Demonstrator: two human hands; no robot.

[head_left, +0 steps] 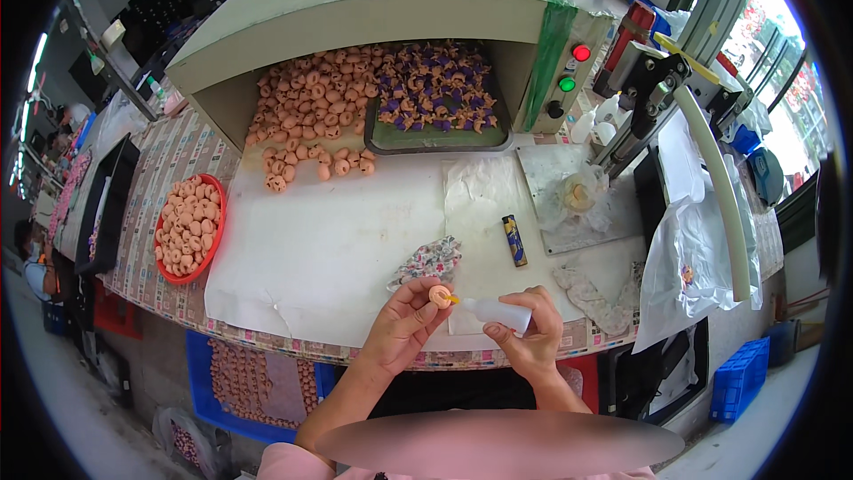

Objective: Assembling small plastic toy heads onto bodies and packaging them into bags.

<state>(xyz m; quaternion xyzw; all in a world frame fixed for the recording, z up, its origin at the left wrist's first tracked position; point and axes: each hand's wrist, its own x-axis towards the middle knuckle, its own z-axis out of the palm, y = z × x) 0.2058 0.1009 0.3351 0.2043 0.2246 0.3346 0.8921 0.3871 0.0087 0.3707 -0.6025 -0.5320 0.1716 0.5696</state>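
Between the thumb and fingers of my left hand (400, 327) is a small flesh-coloured hollow doll head (440, 296), held above the front of the table. My right hand (536, 338) grips a white squeeze bottle (499, 314) lying almost level. Its yellow nozzle tip (454, 300) points left and meets the doll head's edge; whether any glue comes out is too small to tell. Just beyond my left hand lies a crumpled floral cloth (428, 260). A dark blue and yellow lighter (514, 241) rests on the paper beyond my right hand.
Under the green-topped box (355, 4) sit a pile of doll heads (311, 93) and a dark tray (435, 144) of small purple-and-tan figure parts. A red basket (222, 213) of heads stands left. At right are a metal plate (569, 236) and a press with a lever (715, 196).
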